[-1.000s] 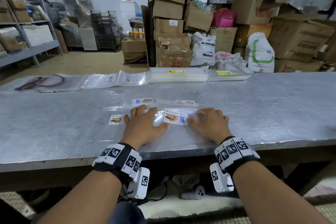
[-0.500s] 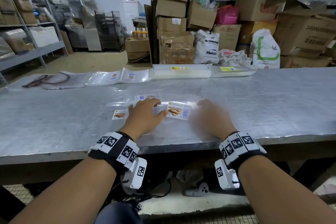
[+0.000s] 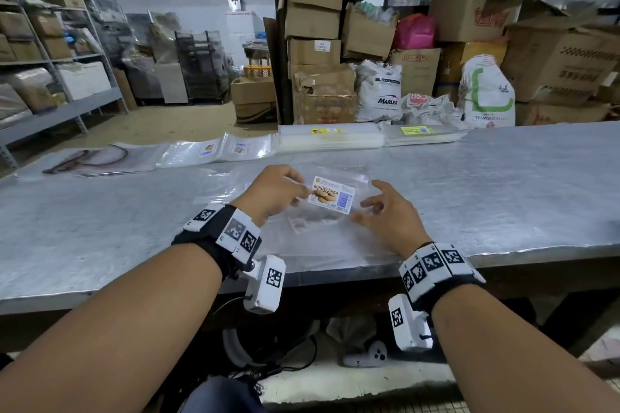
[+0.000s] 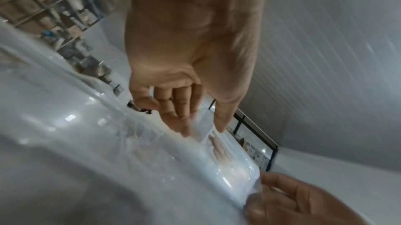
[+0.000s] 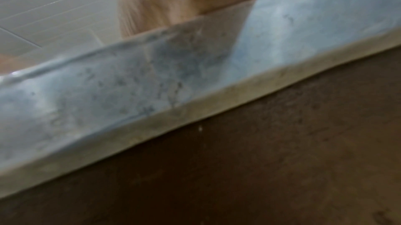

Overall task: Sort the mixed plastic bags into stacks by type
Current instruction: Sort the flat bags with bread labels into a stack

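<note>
Both hands (image 3: pixel 278 196) (image 3: pixel 385 214) raised, fingers seemingly pinching.

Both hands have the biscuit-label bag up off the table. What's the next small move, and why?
Probably carry the biscuit-label bag, pinched by the left hand and right hand, to the far stack with the biscuit label; its label seems to match.

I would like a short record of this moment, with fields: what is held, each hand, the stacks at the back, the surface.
held: clear bag with a biscuit label, lifted above the table
left hand: pinches the bag's left edge beside the label
right hand: fingers curled at the bag's right edge; grip not clear
back stacks: yellow-label stack; another stack to its right; loose bags to its left
surface: grey metal table
</note>
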